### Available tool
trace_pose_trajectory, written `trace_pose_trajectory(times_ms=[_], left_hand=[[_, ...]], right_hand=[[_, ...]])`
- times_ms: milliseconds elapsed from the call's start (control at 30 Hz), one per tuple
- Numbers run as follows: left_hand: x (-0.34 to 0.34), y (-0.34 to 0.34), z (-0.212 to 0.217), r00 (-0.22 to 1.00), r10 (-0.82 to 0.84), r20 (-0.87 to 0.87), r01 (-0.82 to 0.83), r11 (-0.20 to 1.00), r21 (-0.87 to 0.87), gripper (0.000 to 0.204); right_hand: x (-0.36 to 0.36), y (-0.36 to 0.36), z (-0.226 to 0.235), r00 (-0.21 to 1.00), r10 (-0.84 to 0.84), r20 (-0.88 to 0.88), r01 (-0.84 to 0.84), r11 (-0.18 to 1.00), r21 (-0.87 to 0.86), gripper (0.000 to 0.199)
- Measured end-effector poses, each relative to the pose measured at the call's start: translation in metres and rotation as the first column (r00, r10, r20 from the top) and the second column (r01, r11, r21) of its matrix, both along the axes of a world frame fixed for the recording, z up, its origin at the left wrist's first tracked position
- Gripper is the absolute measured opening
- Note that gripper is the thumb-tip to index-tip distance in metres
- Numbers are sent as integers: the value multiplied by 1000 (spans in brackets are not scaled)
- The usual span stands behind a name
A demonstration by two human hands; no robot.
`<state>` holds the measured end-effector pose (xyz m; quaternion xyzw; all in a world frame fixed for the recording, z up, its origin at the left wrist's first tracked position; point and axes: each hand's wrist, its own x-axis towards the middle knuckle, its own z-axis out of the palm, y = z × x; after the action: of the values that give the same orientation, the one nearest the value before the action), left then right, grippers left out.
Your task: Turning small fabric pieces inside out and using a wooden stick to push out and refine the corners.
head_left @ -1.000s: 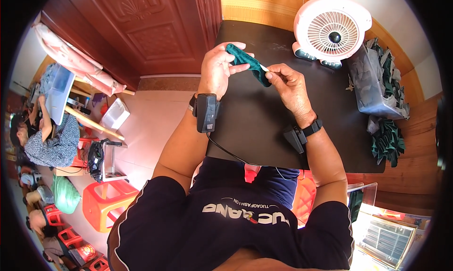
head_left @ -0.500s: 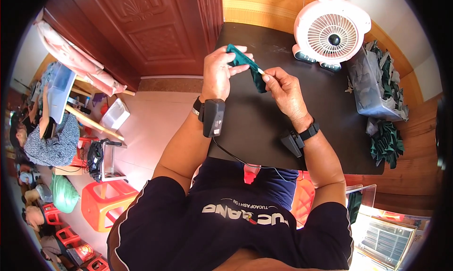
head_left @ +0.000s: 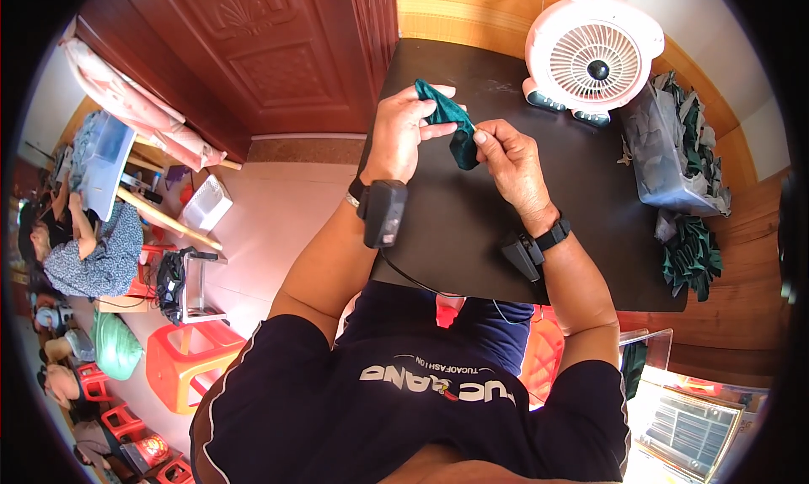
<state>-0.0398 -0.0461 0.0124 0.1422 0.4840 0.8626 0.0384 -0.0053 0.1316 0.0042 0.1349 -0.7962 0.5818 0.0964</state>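
Note:
A small piece of dark green, shiny, velvet-like cloth (head_left: 462, 147) is held up above the black table. My left hand (head_left: 404, 130) grips its upper end between thumb and fingers, the other fingers stretched along it. At the cloth's right edge, my right hand (head_left: 510, 159) pinches a thin pale thing between thumb and forefinger; only its tip shows, and its kind cannot be made out. From there the cloth's lower end hangs down beside my right fingertips. Both wrists carry strapped black devices.
The black table (head_left: 455, 231) lies under my hands. A pink fan (head_left: 594, 62) stands at its back right, beside a clear bin (head_left: 653, 159) of grey and green cloth pieces. More green cloth (head_left: 691, 256) hangs below the bin. Another person sits at the far left.
My left hand has shifted slightly right with the cloth, which now bends more and bunches toward my right fingertips. The pale thing shows less. My right hand has hardly moved.

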Motion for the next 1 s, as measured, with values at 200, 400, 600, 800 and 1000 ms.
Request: trace_pose_trajectory(times_ms=[200,400,600,800,1000], left_hand=[[1,-2,0,997,71,-19,-71,997,-6,29],[-5,-6,-3,996,89,-10,-89,995,49,28],[2,2,-1,1000,17,15,-17,999,-33,27],[-4,-1,-1,998,0,67,-1,1000,9,34],[-10,-10,-3,998,-70,-9,68,993,-98,36]], right_hand=[[-1,2,2,998,15,55,-15,1000,2,11],[-5,4,-7,999,12,-48,-12,1000,2,8],[0,-1,-1,1000,-3,17,4,999,-54,9],[-5,6,0,997,-52,-54,58,991,119,7],[-4,9,3,973,-29,-228,77,975,207,6]])
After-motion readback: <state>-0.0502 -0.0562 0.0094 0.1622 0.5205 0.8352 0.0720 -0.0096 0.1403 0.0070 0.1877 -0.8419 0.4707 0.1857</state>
